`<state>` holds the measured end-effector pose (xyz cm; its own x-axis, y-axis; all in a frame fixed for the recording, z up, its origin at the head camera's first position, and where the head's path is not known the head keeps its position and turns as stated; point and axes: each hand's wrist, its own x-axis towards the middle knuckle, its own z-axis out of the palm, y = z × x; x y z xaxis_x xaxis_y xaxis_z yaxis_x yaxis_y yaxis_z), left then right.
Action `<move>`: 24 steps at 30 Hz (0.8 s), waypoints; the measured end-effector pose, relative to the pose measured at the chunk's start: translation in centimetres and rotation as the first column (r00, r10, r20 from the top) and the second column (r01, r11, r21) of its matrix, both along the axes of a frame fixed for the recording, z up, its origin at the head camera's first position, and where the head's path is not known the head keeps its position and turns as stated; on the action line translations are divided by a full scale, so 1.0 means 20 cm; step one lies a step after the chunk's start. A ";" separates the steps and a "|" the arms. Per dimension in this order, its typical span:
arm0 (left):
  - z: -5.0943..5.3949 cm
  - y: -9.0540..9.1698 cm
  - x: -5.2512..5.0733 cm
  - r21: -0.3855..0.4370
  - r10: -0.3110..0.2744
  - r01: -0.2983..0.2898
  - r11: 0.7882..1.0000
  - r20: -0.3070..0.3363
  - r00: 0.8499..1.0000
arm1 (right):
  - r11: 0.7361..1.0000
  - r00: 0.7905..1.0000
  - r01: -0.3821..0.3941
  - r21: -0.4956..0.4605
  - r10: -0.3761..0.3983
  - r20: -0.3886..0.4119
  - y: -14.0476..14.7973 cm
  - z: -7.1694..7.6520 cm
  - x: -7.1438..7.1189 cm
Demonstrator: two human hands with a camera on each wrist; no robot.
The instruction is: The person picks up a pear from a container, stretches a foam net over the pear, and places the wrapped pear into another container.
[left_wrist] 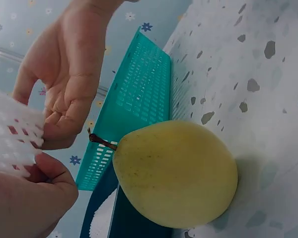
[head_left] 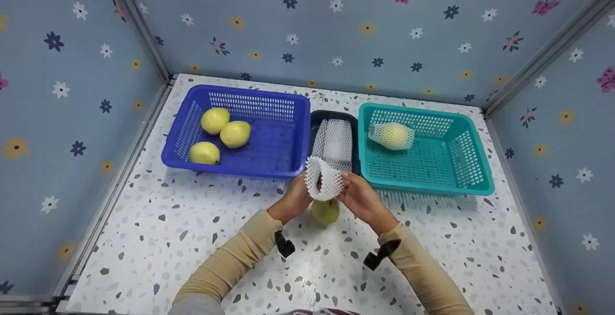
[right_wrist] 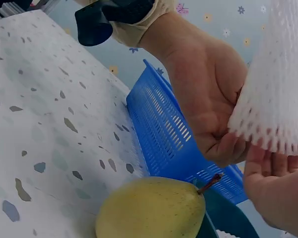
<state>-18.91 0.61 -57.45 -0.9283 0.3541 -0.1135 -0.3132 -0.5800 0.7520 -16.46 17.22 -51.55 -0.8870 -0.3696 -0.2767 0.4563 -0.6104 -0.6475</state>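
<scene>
A white foam net sleeve [head_left: 330, 180] is held up between both hands, its mouth spread into an opening. My left hand [head_left: 296, 197] grips its left edge, and my right hand [head_left: 359, 199] pinches the right edge with the fingertips. Just below the sleeve a yellow-green pear [head_left: 325, 212] stands on the speckled table, its stem pointing up in the left wrist view. Neither hand touches that pear. Behind the hands, a dark tray [head_left: 355, 161] holds more white foam net sleeves [head_left: 338, 139].
At the left stands a blue basket [head_left: 269, 171] with three bare pears [head_left: 235, 134]. The teal basket [head_left: 432, 187] on the right contains one pear in a foam net [head_left: 398, 136]. Flowered panels [head_left: 312, 27] enclose the table [head_left: 192, 257] at the back and sides.
</scene>
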 end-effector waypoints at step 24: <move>0.03 -0.03 0.19 -0.296 0.061 -0.006 0.955 0.178 0.982 | 0.919 0.991 0.056 0.390 -0.099 0.091 0.06 -0.24 0.10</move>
<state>-15.19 0.05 -56.82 -0.8923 0.2487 -0.3768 -0.4459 -0.3553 0.8216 -14.39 18.39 -56.39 -0.8660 -0.1465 -0.4782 0.4970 -0.3590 -0.7900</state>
